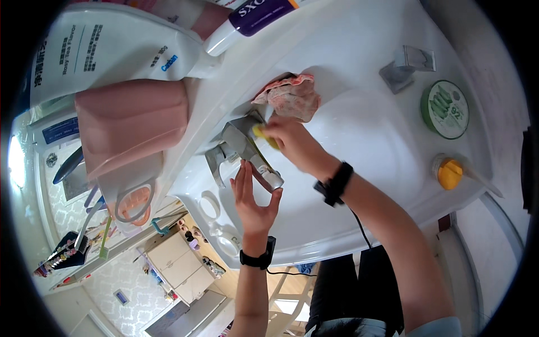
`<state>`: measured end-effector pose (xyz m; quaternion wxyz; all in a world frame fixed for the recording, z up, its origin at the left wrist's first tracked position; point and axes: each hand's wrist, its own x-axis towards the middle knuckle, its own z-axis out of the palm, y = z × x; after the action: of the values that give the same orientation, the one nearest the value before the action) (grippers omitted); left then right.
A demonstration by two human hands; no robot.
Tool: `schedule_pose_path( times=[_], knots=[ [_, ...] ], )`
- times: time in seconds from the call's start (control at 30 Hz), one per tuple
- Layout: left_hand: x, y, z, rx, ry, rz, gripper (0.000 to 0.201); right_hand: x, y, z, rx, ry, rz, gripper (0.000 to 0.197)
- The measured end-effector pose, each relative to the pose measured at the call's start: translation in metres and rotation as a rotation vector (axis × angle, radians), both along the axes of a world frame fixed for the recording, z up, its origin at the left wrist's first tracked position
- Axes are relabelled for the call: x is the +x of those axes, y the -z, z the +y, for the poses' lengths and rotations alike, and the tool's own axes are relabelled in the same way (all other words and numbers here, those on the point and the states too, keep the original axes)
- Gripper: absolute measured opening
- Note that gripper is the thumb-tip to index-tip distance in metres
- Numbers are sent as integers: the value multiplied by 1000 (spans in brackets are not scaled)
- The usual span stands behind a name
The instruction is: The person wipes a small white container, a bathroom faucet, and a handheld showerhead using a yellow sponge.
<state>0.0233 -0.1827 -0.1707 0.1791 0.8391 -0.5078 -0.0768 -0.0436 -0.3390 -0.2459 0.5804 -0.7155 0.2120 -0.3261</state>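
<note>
A metal faucet point(238, 140) rises from the far left side of the white sink point(359, 146). My left hand point(255, 208) steadies its spout, the fingertips on one side and the thumb near the outlet. My right hand point(297, 143) is closed around a yellow sponge point(259, 131), only partly visible, and presses it to the faucet's base and side. Just beyond that hand lies a crumpled pink and white cloth point(295, 98) on the sink's rim. Both wrists wear black bands.
Along the right rim stand a round green-lidded tub point(444, 109), a small yellow-topped jar point(448, 173) and a clear grey container point(407, 67). On the left are a pink box point(132, 126), a white pouch point(112, 50) and a purple-and-white tube point(247, 25). A cable hangs from the right wristband.
</note>
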Motion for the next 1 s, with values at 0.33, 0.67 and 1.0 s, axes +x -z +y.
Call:
schedule_pose_path(
  times=[0.33,0.67,1.0],
  knots=[
    [-2,0,0,-17,-18,14,79,49,-19,-10,-140,-122,-84,29],
    [0,0,7,-34,-47,67,83,30,-29,-6,-414,-233,129,20],
    [2,3,10,-170,-65,98,86,71,-82,-18,-774,-279,463,10]
  ],
)
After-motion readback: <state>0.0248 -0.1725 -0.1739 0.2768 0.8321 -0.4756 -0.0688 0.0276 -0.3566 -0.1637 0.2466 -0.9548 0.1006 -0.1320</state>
